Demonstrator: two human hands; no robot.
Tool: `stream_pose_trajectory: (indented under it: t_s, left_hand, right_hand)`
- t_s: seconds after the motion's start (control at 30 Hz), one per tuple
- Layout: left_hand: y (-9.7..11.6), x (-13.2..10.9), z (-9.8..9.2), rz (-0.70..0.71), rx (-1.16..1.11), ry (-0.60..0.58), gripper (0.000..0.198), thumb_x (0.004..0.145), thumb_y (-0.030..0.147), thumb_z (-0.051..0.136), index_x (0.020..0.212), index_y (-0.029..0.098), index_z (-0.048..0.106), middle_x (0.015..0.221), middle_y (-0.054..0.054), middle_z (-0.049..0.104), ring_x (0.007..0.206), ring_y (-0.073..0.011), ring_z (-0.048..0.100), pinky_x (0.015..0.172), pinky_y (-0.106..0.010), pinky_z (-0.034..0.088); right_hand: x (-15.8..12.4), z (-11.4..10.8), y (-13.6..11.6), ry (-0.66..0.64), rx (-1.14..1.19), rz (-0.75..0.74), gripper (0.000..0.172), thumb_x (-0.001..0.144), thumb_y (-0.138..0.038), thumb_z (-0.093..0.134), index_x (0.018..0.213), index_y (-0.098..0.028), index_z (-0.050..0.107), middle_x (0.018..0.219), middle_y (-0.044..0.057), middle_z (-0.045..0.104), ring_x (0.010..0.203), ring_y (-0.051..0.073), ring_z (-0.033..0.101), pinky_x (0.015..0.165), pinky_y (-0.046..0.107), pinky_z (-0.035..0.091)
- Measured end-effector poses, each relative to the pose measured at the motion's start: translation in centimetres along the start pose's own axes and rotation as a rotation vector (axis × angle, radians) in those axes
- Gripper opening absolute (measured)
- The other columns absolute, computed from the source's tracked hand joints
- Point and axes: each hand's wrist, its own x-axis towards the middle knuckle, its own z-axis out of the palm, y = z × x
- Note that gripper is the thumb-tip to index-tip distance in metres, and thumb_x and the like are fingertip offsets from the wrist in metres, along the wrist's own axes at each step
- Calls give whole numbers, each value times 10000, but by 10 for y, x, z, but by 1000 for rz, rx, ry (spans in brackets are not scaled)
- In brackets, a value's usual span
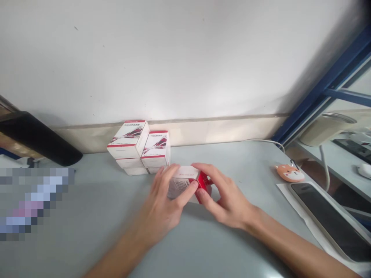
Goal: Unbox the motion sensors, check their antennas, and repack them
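Observation:
A small white cardboard box (181,185) with a red end lies on its side on the grey table, between my two hands. My left hand (165,200) grips its left part, with the thumb stretched across the printed side to the edge of the red end. At that red end, my right hand (223,197) closes its thumb and index finger round the corners. Fingers cover much of the red end, so whether its flap is open or closed I cannot tell. Behind my left hand stand several similar white-and-red boxes (127,137), stacked against the wall.
On the right lie a phone (330,220) on white paper and an orange animal-faced case (290,172). A black cylinder (43,137) leans at the far left, above a pixelated patch. A white cable (266,141) runs along the back edge beside a blue frame (315,96).

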Motion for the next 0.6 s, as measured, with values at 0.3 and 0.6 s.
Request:
stream_pose_trajectory:
  t_s: [0.3, 0.6]
  left_hand:
    - [-6, -6, 1, 30, -130, 7, 702, 796, -160, 594, 1340, 276, 506, 1610, -194, 287, 1461, -363, 478, 1083, -633, 558]
    - [0, 1, -4, -101, -4, 30, 715, 863, 8, 688, 1504, 229, 459, 1392, -175, 534, 1221, -287, 653, 1029, -438, 608]
  right_hand:
    - [1, -10, 4, 218, 179, 216, 402, 1138, -405, 335, 1486, -333, 524, 1060, 37, 709, 826, 181, 654, 722, 313, 548]
    - [8, -10, 17, 307, -413, -146, 411, 1013, -100, 439, 1210, -342, 708, 1370, 98, 548, 1202, 276, 605, 912, 452, 589]
